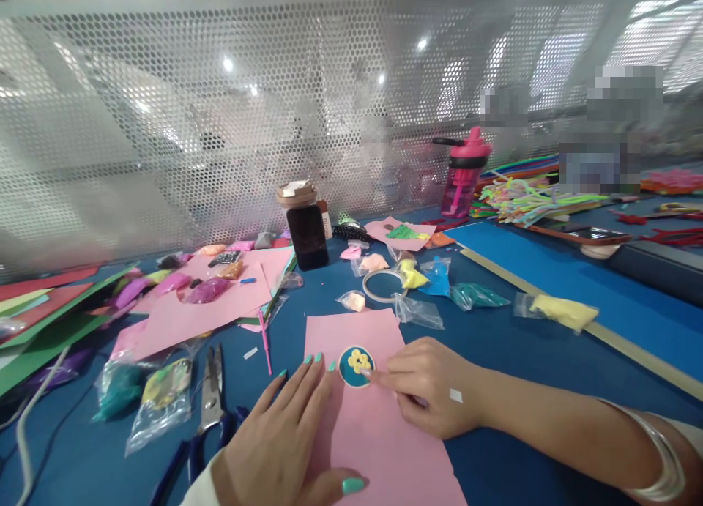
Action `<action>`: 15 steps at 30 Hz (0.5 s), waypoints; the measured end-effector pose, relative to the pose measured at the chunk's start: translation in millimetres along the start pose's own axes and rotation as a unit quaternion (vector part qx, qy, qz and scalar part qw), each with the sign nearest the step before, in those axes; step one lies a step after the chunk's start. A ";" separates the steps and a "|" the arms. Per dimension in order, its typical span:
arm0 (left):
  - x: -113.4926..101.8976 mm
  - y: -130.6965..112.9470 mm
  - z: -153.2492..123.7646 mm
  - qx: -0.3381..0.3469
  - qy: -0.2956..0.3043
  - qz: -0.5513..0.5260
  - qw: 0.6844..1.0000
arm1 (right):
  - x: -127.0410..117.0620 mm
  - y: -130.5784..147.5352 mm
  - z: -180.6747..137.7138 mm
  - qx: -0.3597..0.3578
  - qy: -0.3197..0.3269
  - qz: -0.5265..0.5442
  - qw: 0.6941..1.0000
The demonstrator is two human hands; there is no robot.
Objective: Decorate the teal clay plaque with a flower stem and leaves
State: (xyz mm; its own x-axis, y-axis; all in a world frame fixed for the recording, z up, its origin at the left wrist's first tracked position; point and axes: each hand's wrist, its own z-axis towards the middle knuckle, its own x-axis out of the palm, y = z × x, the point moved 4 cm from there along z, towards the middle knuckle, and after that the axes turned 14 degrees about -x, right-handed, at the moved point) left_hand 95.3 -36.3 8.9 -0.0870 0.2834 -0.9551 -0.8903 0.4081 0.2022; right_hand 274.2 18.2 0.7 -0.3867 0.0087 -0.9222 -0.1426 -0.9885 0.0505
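Observation:
A sheet of pink paper (378,433) lies on the blue table. On it sits a small round disc (348,375), teal with a pale rim, bearing a yellow flower (359,361) made of soft, clay-like petals. My left hand (280,433) rests flat on the paper's left side, fingers stretched out and fingertips beside the disc. From the right, my right hand (433,385) reaches over the paper. Its index fingertip touches the flower's lower right edge, while the other fingers curl beneath the palm. Neither hand shows anything held.
Dark-handled scissors (211,396) and a pink stick tool (265,343) lie left. Beyond the paper are a tape roll (383,286), several clay bags, including yellow (565,312), and a phone (307,235) against a cup. A pink bottle (466,173) stands near the perforated metal screen (165,125).

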 end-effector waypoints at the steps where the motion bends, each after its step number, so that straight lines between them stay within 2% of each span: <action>1: 0.1 0.0 0.1 0.000 -0.002 0.003 1.000 | 0.4 0.1 -0.3 -0.004 -0.002 -0.003 1.000; 9: -1.1 1.3 0.3 0.011 -0.013 0.012 1.000 | -6.2 1.0 -0.6 -0.016 -0.084 -0.020 0.996; 15: -5.4 -3.7 0.6 0.019 -0.075 0.003 0.997 | -5.7 3.7 -0.2 -0.034 -0.088 -0.034 0.995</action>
State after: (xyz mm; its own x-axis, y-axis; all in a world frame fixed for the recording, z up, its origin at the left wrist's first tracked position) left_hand 99.3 -38.8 13.4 -0.0224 0.4123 -0.9108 -0.8720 0.4376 0.2195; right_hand 276.0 14.5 6.1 -0.5332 0.0958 -0.8405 -0.1143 -0.9926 -0.0407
